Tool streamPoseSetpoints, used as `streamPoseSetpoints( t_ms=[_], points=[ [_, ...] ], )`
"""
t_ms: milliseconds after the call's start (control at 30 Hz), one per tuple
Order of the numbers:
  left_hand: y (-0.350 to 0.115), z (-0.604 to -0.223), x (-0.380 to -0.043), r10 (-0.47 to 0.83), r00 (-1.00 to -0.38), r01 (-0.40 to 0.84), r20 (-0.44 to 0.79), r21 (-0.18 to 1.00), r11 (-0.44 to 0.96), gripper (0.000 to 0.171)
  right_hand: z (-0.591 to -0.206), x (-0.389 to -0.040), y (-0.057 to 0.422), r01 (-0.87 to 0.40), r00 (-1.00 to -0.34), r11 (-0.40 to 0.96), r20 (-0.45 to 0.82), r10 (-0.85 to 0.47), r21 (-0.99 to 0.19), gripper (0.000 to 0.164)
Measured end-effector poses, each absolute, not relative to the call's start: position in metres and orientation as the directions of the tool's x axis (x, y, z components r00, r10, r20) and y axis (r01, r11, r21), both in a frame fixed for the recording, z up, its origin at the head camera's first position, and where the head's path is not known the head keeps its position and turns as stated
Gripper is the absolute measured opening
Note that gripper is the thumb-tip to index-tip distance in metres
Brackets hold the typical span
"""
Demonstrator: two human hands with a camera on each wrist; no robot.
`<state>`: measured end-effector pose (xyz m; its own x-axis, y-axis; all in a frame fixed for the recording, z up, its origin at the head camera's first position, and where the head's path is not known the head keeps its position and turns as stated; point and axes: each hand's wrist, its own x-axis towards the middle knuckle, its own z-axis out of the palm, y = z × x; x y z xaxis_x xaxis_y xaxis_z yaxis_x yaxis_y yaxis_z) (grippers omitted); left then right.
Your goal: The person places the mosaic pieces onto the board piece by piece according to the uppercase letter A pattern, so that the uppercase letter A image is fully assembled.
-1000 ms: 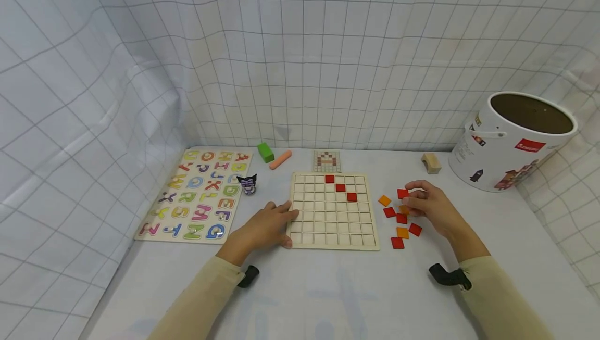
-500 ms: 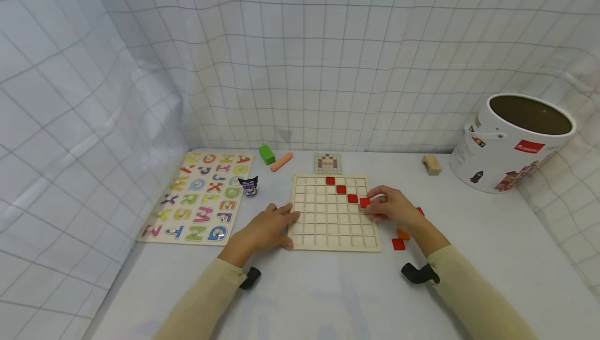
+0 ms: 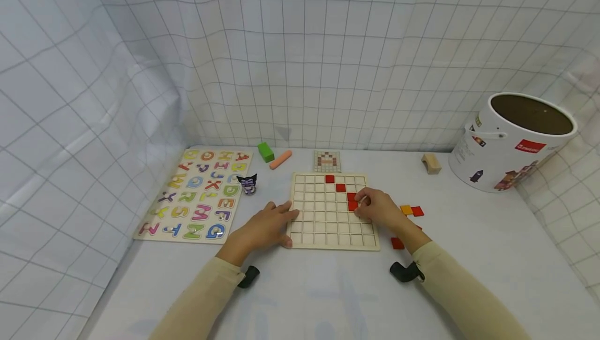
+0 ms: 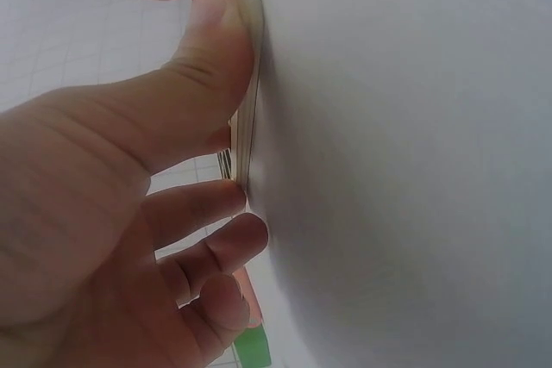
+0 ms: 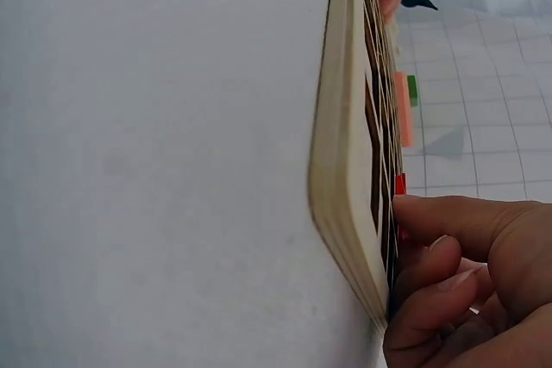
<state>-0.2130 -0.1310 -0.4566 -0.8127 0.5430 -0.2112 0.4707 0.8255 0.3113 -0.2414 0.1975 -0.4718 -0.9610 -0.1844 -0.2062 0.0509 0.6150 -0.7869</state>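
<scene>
White table (image 3: 300, 298): three red tiles (image 3: 340, 188) sit in a gridded wooden board (image 3: 320, 227). Right hand (image 3: 377, 208) pinches a fourth tile (image 3: 352, 206); left hand (image 3: 264, 226) rests unclenched at its edge. Loose tiles (image 3: 417, 211) remain unplaced.

The grid board (image 3: 320, 223) is smooth, matt wood; the bucket (image 3: 492, 158), smooth plastic; the checked backdrop (image 3: 351, 69), creased cloth.

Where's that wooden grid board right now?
In the head view, the grid board lies near the centre, between the letter puzzle on the left and the loose tiles on the right; the left hand touches its left edge.
</scene>
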Motion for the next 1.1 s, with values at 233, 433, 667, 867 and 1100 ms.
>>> streamPoseSetpoints(
  t_ms=[233, 433, 667, 867, 1100],
  points=[
    [-0.13, -0.456, -0.214, 0.546, -0.812, 0.474, -0.205, 0.313, 0.823, 0.083, -0.468, -0.242, 0.201, 0.051, -0.961, 0.638, -0.211, -0.177, -0.768, 0.03],
    [-0.127, -0.457, -0.217, 0.556, -0.806, 0.484, -0.204, 0.314, 0.817, 0.083, -0.448, -0.237, 0.247, 0.04, -0.968, 0.587, -0.177, -0.179, -0.809, 0.038],
    [-0.128, -0.454, -0.215, 0.536, -0.817, 0.462, -0.215, 0.312, 0.83, 0.084, -0.442, -0.224, 0.323, 0.068, -0.987, 0.59, -0.139, -0.076, -0.804, 0.046],
    [-0.128, -0.454, -0.213, 0.534, -0.816, 0.459, -0.219, 0.316, 0.83, 0.083, -0.453, -0.215, 0.363, 0.071, -0.977, 0.622, -0.181, -0.115, -0.78, 0.053],
    [-0.128, -0.452, -0.212, 0.527, -0.817, 0.453, -0.233, 0.307, 0.837, 0.083, -0.465, -0.218, 0.375, 0.099, -0.948, 0.58, -0.253, -0.191, -0.809, 0.06]
  ],
)
